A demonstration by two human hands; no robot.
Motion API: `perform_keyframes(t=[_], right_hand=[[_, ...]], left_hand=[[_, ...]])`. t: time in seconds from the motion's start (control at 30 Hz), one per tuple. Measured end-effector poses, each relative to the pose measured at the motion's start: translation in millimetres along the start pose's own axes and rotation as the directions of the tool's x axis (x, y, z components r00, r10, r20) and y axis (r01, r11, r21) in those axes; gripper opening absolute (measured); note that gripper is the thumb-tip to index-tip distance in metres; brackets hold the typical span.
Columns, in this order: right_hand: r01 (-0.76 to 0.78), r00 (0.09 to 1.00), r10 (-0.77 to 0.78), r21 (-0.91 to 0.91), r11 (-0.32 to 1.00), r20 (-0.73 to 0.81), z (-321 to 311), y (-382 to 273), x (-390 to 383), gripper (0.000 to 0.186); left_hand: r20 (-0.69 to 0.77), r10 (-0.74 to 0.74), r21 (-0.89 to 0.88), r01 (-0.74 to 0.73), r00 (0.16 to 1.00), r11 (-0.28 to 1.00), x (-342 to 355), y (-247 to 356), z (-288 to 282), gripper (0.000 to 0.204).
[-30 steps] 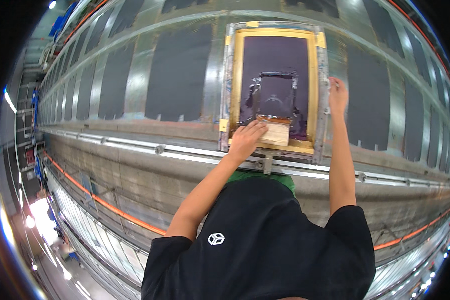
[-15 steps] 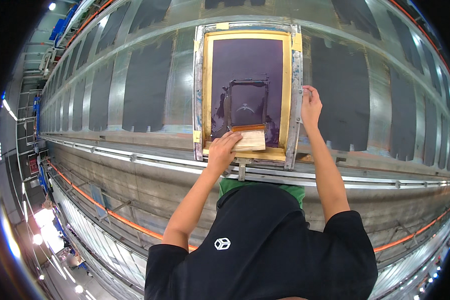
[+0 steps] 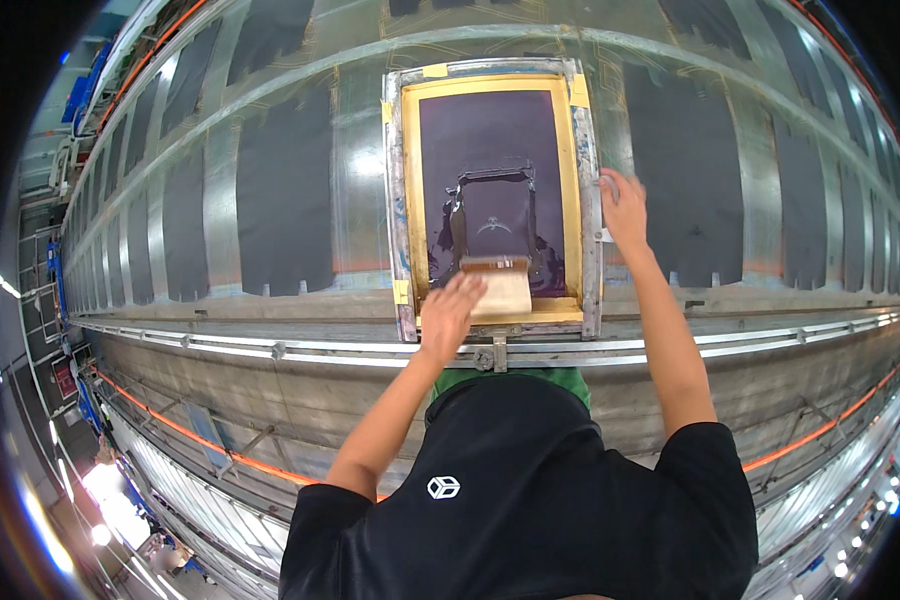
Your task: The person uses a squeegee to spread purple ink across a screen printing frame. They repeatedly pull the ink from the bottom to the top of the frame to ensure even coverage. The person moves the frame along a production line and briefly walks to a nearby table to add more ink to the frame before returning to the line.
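A screen-printing frame [image 3: 590, 215] lies in front of me on the long table, its yellow-taped inner border around a dark purple mesh [image 3: 490, 125]. Glossy dark ink [image 3: 542, 262] outlines a rectangle on the mesh, with a small pale motif inside it. A wooden-handled squeegee [image 3: 502, 292] sits at the near end of the mesh, ink along its blade. My left hand [image 3: 450, 312], slightly blurred, is closed on the squeegee's left end. On the frame's right side rail, my right hand [image 3: 624, 208] has its fingers curled at the edge.
Dark grey fabric panels [image 3: 285, 185] lie in rows along the table on both sides of the frame. A metal rail [image 3: 370, 355] runs along the near edge, with a bracket [image 3: 500, 355] at the frame's near end. An orange strip [image 3: 240, 455] crosses below the rail.
The far end of the frame sits a little nearer in the picture. My left hand and the squeegee have shifted slightly and blurred. My right hand stays at the right rail.
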State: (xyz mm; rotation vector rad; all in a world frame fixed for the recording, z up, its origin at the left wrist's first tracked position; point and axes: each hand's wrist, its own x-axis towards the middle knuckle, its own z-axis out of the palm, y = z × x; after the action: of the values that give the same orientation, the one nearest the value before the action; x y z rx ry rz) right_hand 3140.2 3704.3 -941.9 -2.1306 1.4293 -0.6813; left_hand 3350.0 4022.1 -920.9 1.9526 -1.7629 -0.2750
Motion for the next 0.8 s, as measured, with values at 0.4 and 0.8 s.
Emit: perform_keyframes(t=[0.4,0.8], right_hand=[[0.52,0.793,-0.474,-0.017,0.854,0.383,11,-104,-25,0.039],[0.512,0.827,-0.491,-0.007,0.859,0.276,-2,-110,-45,0.047]], left_hand=[[0.003,-0.174,-0.169,0.172,0.985,0.971,137,-36,-14,0.042],[-0.089,-0.105,-0.204,0.085,0.991,0.975,124,-31,-18,0.04]])
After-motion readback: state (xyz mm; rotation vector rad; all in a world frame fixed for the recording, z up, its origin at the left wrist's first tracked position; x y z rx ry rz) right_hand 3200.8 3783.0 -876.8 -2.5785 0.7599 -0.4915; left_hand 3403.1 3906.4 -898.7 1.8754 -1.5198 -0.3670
